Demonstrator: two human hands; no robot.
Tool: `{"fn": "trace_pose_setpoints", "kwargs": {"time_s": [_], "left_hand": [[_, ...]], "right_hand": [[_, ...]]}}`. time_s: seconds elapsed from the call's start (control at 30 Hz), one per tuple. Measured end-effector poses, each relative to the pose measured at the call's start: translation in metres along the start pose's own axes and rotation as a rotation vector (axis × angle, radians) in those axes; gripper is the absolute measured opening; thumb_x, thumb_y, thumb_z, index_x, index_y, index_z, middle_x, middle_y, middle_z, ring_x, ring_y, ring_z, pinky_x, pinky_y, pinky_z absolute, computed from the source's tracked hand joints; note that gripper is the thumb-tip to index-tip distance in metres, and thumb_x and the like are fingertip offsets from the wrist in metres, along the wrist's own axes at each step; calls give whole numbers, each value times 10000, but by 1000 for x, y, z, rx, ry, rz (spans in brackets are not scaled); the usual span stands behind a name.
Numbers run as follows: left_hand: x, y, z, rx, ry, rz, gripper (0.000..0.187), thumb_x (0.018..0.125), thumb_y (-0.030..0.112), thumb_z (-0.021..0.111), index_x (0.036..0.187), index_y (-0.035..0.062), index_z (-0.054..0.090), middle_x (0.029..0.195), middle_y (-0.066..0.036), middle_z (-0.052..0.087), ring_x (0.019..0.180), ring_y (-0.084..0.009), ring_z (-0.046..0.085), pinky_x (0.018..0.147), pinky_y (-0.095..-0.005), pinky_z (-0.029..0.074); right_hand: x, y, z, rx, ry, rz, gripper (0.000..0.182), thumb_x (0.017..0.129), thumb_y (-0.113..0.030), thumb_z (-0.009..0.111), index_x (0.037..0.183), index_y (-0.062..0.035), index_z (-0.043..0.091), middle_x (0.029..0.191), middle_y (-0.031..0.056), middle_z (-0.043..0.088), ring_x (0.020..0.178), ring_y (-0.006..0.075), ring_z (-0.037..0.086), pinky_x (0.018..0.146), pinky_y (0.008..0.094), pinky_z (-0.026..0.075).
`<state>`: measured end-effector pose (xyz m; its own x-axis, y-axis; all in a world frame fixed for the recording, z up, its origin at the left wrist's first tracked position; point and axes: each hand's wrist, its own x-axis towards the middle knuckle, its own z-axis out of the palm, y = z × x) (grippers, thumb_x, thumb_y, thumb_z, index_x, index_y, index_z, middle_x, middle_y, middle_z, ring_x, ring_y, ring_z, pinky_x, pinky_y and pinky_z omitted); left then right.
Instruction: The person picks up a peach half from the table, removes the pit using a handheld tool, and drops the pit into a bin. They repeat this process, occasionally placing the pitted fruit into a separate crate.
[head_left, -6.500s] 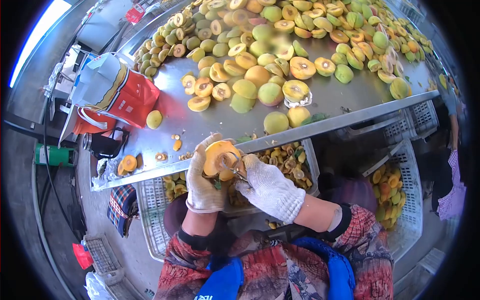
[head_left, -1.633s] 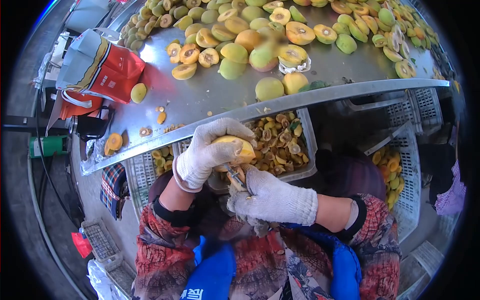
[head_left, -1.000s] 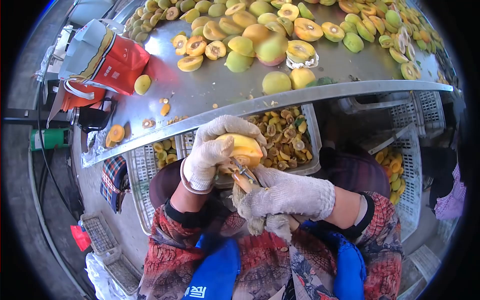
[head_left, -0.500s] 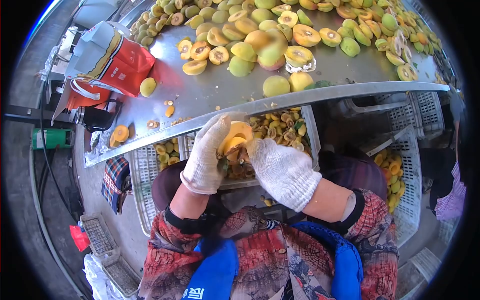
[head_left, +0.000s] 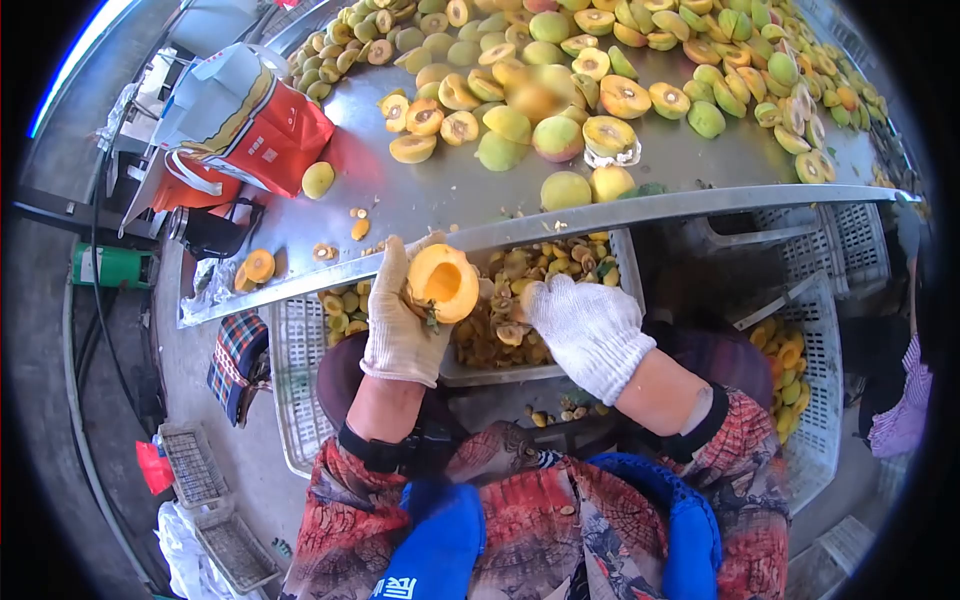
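Below the Tabletop (head_left: 400, 200): Hollowed Fruit Half (head_left: 443, 284) in the Left Hand (head_left: 405, 335)

Just short of the tabletop's front edge, near its left part: fruit half grasped in the gloved left hand, held around the skin side, cut face turned toward the camera, with a rounded central hollow and no stone visible inside. Farther right, also short of the tabletop's edge: gloved right hand (head_left: 590, 335), curled inward and apart from the fruit half; impossible to tell whether grasping a tool, a scrap or nothing.

Good practice for the step in hand, judged to be coring: cradle the half by its skin, well clear of the cut rim; follow the cavity wall with a shallow, even turn, to spare the flesh; press lightly, to avoid tearing probably soft fruit; check the hollow for leftover fibre.

Beneath the tabletop's front edge: pale tub (head_left: 632, 275), heaped with small cut pieces (head_left: 565, 262), many brown-centred. Under the left part of the edge: perforated crate (head_left: 298, 370), with yellow-green pieces (head_left: 345, 303) toward its far end. Below the edge at right: second perforated crate (head_left: 818, 375), bearing yellow and green fruit (head_left: 785, 365). On the tabletop's left end: red bag (head_left: 290, 140), contents hidden. Across the tabletop's far side: broad spread of whole and halved fruit (head_left: 700, 50).
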<state>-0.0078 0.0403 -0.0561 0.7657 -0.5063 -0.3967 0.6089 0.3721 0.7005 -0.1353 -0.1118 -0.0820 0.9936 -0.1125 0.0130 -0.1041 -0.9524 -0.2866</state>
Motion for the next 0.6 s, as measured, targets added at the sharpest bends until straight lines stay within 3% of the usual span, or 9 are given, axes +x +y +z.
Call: {"fn": "trace_pose_setpoints", "kwargs": {"time_s": [0.13, 0.23, 0.27, 0.3, 0.37, 0.5, 0.53, 0.6], "left_hand": [[1, -3, 2, -27, 130, 36, 425, 949, 367, 531, 1149, -8, 552, 1039, -133, 636, 932, -270, 641, 838, -417, 537], [-2, -18, 10, -32, 59, 48, 404, 943, 373, 541, 1147, 25, 562, 1049, -104, 633, 941, -241, 631, 836, -375, 528], [-5, -22, 13, -38, 17, -24, 304, 934, 308, 570, 1133, 78, 553, 1037, -53, 610, 965, -201, 599, 832, -357, 498], [-7, -27, 13, -6, -15, -88, 302, 938, 318, 562, 1130, 84, 556, 1039, -46, 611, 964, -185, 599, 833, -344, 499], [-6, -43, 12, 76, -9, -73, 387, 930, 412, 549, 1159, 100, 571, 1038, -67, 637, 965, -206, 617, 861, -368, 507], [-5, -45, 12, 24, -115, -168, 409, 928, 436, 541, 1168, 107, 567, 1059, -65, 637, 983, -205, 615, 882, -362, 497], [-7, -43, 13, 59, -155, -156, 414, 927, 440, 540, 1168, 104, 567, 1067, -66, 636, 990, -207, 614, 887, -363, 495], [-11, -39, 18, 63, -186, -164, 417, 931, 430, 535, 1171, 91, 564, 1086, -71, 631, 1006, -210, 608, 893, -358, 491]], "right_hand": [[-1, -5, -10, 237, 93, -4, 259, 741, -186, 687, 942, -78, 564, 830, 151, 579, 729, 340, 634, 605, 433, 524], [5, -18, -27, 592, 264, -157, 293, 762, -198, 694, 991, -74, 560, 879, 172, 585, 791, 372, 625, 654, 450, 520], [5, -21, -31, 633, 154, -70, 349, 794, -237, 648, 1050, -36, 523, 951, 195, 580, 845, 363, 626, 693, 421, 530], [7, -23, -30, 622, 181, -81, 368, 788, -221, 663, 1075, -47, 513, 955, 200, 580, 851, 378, 618, 701, 434, 524], [10, -23, -21, 605, 234, -101, 419, 776, -187, 692, 1124, -68, 491, 963, 209, 578, 861, 409, 604, 718, 461, 510], [17, -16, -20, 783, 219, -110, 419, 779, -120, 669, 1137, -59, 461, 985, 228, 578, 854, 439, 595, 715, 476, 511], [15, -16, -26, 831, 220, -87, 401, 784, -79, 659, 1127, -39, 456, 915, 176, 599, 751, 366, 631, 672, 414, 522], [17, -12, -22, 1045, 211, 26, 365, 807, -98, 642, 1110, -10, 458, 865, 179, 607, 760, 358, 641, 677, 415, 521]]}}
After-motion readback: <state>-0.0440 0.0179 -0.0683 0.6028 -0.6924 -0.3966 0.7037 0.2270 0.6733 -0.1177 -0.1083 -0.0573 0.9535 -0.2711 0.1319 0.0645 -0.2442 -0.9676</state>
